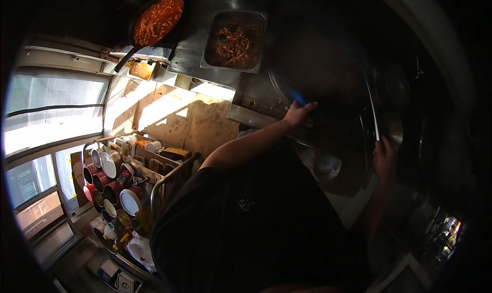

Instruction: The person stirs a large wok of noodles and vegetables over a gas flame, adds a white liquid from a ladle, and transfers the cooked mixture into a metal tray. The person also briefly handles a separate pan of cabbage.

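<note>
My left hand (301,114) is closed at the near left edge of a large dark wok (277,85), gripping it there. A bright blue patch (296,95) shows beside the fingers; I cannot tell whether it is cloth or flame. Haze and shadow hide most of the wok's inside. Farther right, my right hand (384,154) is wrapped round a long metal handle (372,103) that slants up toward the wok. The tool's head is lost in the dark, so its kind does not show.
Left of the wok, a steel pan (234,41) of dark cooked strips sits on the metal counter (189,57). A frying pan (158,20) of red sauce with pale pieces stands at far left, handle outward. A rack (169,175) of cans and tubs is near my left side.
</note>
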The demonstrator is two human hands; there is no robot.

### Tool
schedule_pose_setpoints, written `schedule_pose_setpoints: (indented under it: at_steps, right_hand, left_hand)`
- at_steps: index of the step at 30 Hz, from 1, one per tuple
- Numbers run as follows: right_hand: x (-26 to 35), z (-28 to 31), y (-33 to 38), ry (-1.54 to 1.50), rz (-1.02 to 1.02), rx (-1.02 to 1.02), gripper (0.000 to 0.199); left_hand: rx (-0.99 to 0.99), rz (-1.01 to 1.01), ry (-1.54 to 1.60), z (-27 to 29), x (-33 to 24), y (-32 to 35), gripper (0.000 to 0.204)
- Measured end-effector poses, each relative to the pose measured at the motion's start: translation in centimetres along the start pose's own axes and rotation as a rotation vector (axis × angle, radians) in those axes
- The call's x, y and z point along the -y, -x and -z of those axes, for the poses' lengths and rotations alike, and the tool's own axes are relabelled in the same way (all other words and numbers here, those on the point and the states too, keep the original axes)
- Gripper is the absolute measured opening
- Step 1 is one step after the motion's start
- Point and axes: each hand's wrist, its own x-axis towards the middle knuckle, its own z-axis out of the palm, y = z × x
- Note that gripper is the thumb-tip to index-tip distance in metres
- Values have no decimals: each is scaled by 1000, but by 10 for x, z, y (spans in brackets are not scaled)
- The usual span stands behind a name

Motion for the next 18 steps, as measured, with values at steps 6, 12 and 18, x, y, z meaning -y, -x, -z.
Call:
schedule_pose_setpoints:
  at_steps: [6, 12, 18]
  right_hand:
    - [13, -15, -3, -88, 18, -29, 37]
    - [11, -25, 1, -156, 18, 27, 34]
    - [-91, -49, -41, 1227, 730, -495, 32]
  left_hand:
    - [18, 57, -3, 5, -7, 6, 56]
    - [0, 72, -3, 2, -14, 12, 50]
    - [16, 62, -45, 5, -11, 10, 51]
